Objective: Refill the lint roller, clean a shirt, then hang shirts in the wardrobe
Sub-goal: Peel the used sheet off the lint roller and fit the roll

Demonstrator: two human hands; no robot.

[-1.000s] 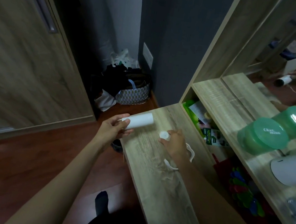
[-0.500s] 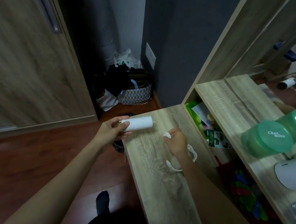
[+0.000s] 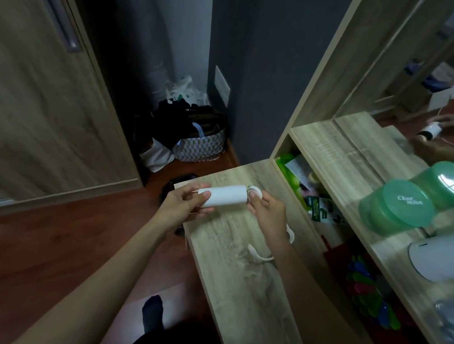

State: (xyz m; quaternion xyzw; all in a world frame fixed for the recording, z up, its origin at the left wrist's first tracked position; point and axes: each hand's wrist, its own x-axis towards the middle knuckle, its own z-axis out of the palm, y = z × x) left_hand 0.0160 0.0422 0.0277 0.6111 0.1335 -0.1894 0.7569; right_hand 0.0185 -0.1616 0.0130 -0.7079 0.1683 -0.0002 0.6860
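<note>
Pale-wood desk top (image 3: 245,298) lies under my two hands, with red-brown floor (image 3: 32,246) to its left. My left hand (image 3: 185,204) is wrapped round the left end of the white lint-roller refill (image 3: 228,197), fingers and thumb curled about it. It holds the roll sideways just above the desk's far corner. My right hand (image 3: 268,214) pinches a small round white cap (image 3: 254,195) between thumb and fingertips, right against the roll's right end. Whether the cap is seated in the core I cannot tell. Under my right wrist lies the white roller handle (image 3: 259,254), a curved loop flat on the desk, partly hidden by my forearm.

Beyond my right hand, the open compartment under the shelf (image 3: 339,159) holds green packets (image 3: 288,166). Further along it is a heap of coloured plastic pieces (image 3: 364,289), too blurred to name. On the shelf stand a green lidded tub (image 3: 397,209) and, beside it, a white appliance (image 3: 448,258). The mirror (image 3: 439,85) behind them reflects both hands and the roll.

Past my left hand, in the floor corner, a patterned basket (image 3: 200,145) sits with dark clothes heaped around it, below a wall socket (image 3: 221,85). The wardrobe door (image 3: 24,97) with its recessed handle (image 3: 61,23) fills the left side. My dark-socked foot (image 3: 153,312) stands on the floor beside the desk.
</note>
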